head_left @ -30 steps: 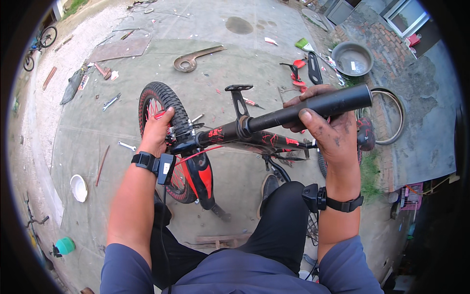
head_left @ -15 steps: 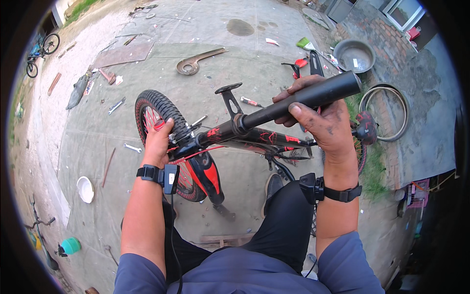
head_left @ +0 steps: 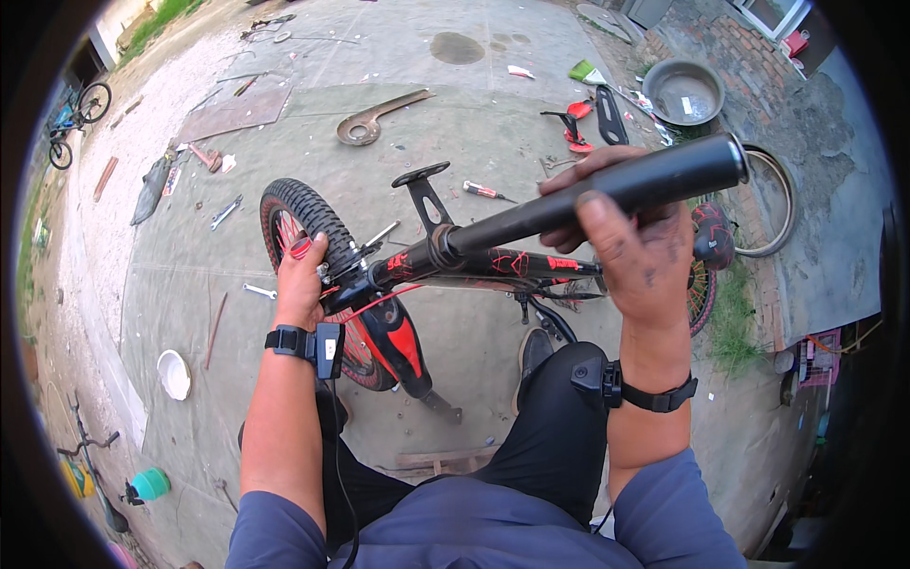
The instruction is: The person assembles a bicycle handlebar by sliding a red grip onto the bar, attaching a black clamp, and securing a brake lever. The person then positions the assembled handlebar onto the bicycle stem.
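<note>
A black and red bicycle frame [head_left: 502,263] lies across the middle in front of me, its front wheel [head_left: 308,204] at the left. My left hand [head_left: 301,283] is closed around the front fork [head_left: 353,292] beside the tyre, with a small red round piece [head_left: 300,248] at its thumb. From the frame's head end a long black tube [head_left: 678,177] rises toward the upper right, thicker at its far end and rimmed with metal. My right hand [head_left: 640,247] is around the thick part, thumb on the near side and fingers behind. A black bracket [head_left: 424,194] stands at the tube's base.
Screwdriver [head_left: 483,191], wrenches [head_left: 226,212], a curved metal chain guard [head_left: 365,128] and a white bowl [head_left: 173,375] lie on the ground cloth. At the right are a grey basin [head_left: 682,92], a bicycle tyre [head_left: 782,204] and a saddle [head_left: 713,234].
The tube's thick end has swung farther right and looks larger, showing its metal rim. My right hand stays around it. My left hand keeps its place on the fork.
</note>
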The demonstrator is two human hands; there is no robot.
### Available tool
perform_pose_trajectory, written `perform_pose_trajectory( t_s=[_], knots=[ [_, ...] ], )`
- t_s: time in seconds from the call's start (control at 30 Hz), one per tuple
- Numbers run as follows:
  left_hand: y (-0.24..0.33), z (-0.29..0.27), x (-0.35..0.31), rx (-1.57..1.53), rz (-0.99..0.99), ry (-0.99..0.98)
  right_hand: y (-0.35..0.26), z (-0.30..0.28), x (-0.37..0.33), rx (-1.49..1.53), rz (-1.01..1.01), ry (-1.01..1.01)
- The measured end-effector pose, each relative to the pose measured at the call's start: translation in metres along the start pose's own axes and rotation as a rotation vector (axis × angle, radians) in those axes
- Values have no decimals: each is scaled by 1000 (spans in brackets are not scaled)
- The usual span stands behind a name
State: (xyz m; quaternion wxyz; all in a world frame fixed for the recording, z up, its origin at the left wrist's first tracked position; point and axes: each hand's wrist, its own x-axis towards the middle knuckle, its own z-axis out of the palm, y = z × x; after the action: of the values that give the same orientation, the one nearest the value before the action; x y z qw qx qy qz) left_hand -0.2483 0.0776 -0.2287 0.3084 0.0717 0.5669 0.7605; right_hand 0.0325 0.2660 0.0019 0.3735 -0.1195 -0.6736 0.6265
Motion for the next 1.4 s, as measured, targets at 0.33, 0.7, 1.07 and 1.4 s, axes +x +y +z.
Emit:
perform_pose_trajectory(
  t_s=[0.33,0.7,1.07,1.4],
  knots=[
    [1,-2,-1,6,4,4,-1,1,-2,2,-45,68],
    [-5,-5,3,11,14,-3,2,1,-6,-149,-47,48],
    [-7,-6,5,27,36,8,0,-12,0,-305,-64,-77],
    [-6,-5,4,19,33,-2,-6,-1,4,-341,-91,-165]
  ],
)
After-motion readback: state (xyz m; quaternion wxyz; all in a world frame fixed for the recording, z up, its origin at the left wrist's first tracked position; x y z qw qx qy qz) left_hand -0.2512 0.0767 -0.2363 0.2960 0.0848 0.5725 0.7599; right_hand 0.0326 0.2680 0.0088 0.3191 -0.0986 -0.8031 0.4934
